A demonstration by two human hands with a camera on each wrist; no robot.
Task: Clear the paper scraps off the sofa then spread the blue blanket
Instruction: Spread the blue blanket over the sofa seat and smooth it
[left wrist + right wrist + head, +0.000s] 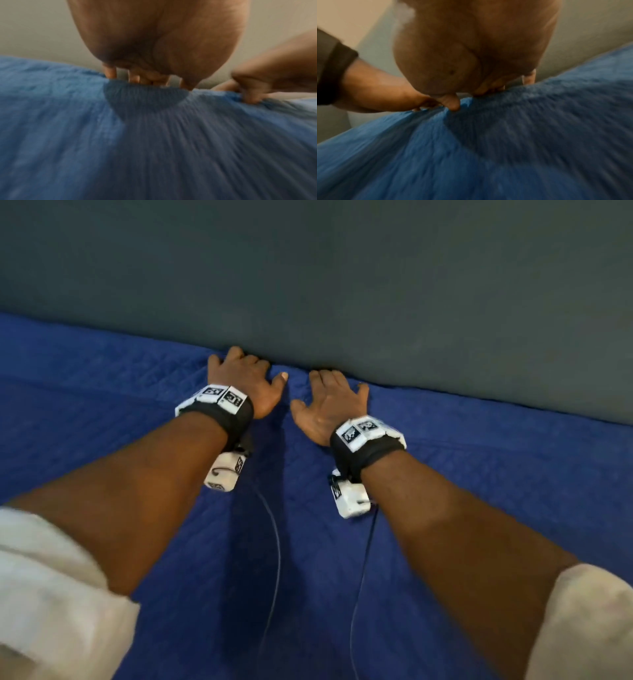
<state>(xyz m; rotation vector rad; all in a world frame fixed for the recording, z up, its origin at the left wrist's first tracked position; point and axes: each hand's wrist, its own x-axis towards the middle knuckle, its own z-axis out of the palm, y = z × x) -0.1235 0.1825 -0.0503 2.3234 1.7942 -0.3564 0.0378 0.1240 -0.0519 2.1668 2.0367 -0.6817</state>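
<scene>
The left hand (243,381) and right hand (329,405) lay side by side, fingers spread apart, pushing the blue blanket (308,542) edge against the sofa back (342,285), likely to tuck it flat.

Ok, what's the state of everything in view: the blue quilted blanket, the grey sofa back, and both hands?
Blue quilted blanket: spread flat over the seat, far edge meeting the backrest.
Grey sofa backrest: upright behind the blanket, uncovered.
Left hand: fingers spread, pressing the blanket's far edge.
Right hand: fingers spread, pressing the same edge beside the left hand, not touching it.
</scene>
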